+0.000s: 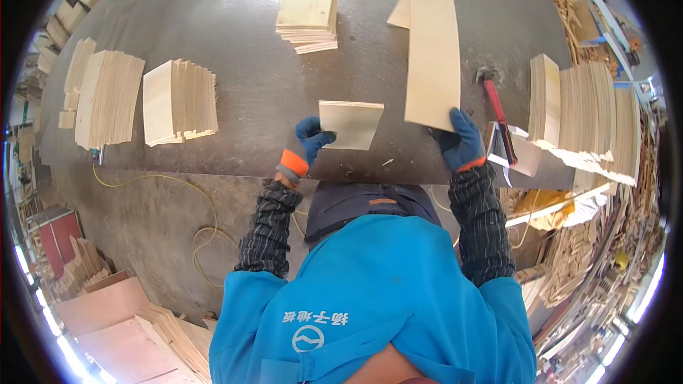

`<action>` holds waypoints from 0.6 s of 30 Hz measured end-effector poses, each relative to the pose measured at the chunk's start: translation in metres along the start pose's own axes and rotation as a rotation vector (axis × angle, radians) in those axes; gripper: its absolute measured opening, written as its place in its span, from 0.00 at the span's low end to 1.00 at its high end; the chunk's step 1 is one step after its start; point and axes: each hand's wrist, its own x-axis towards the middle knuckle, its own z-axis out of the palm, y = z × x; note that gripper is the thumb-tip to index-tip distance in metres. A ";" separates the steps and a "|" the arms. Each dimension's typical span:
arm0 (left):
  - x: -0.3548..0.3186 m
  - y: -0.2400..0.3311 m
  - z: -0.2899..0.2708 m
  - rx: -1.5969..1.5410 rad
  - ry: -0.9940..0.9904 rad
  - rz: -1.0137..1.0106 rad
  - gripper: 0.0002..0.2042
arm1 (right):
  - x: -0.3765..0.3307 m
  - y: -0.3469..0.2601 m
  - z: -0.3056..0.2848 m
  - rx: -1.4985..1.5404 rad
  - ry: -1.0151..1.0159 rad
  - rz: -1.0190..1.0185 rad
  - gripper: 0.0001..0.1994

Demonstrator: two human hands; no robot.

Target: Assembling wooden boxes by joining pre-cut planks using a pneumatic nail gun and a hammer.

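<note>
Plywood, two pieces, is in hand at the near edge of the dark surface (235,85). The small plywood panel (350,124) lies flat with its long axis running left to right; the left hand (311,139), in a blue glove with an orange cuff, pinches its near-left corner with a closed grip. The long plywood strip (432,53) lies to the right, its long axis running near to far and leaning slightly left at the far end; the right hand (461,141), also blue-gloved, has its grip closed on the strip's near end. A narrow gap of bare surface separates the two pieces; each hand is nearer its own piece.

Just right of the right hand lies a red-handled hammer (496,110), head pointing far. Beyond it a fanned row of cut panels (590,124) fills the right edge. A squared stack of panels (308,8) sits far-centre. Two fanned batches (179,102) lie at the left.

Hidden: the fingertips under both pieces, so the depth of each hold cannot be judged. Fisheye bending distorts all edges near the rim.
</note>
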 end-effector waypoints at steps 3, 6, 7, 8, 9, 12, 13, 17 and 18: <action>0.014 -0.028 0.030 -0.048 0.000 0.002 0.13 | 0.005 -0.007 0.017 -0.081 -0.018 0.023 0.20; 0.031 -0.041 0.063 -0.055 -0.075 0.030 0.13 | 0.006 -0.004 0.028 -0.255 -0.095 0.054 0.19; 0.038 -0.043 0.072 -0.037 -0.005 0.006 0.12 | 0.006 -0.003 0.030 -0.274 -0.022 0.025 0.19; 0.042 -0.046 0.080 -0.068 -0.082 0.044 0.12 | 0.006 -0.001 0.031 -0.330 -0.005 0.021 0.21; 0.047 -0.049 0.086 -0.033 -0.113 0.067 0.13 | 0.005 0.000 0.032 -0.363 -0.050 0.029 0.22; 0.055 -0.060 0.094 -0.017 -0.161 0.074 0.13 | 0.003 0.005 0.031 -0.627 0.053 -0.066 0.23; 0.057 -0.064 0.096 0.002 -0.109 0.017 0.14 | 0.002 0.007 0.031 -0.749 0.016 -0.108 0.24; 0.057 -0.074 0.104 -0.072 -0.140 0.058 0.13 | -0.002 0.011 0.029 -0.952 0.040 -0.126 0.25; 0.056 -0.071 0.105 -0.061 -0.137 0.090 0.15 | -0.003 0.013 0.030 -0.972 0.071 -0.116 0.26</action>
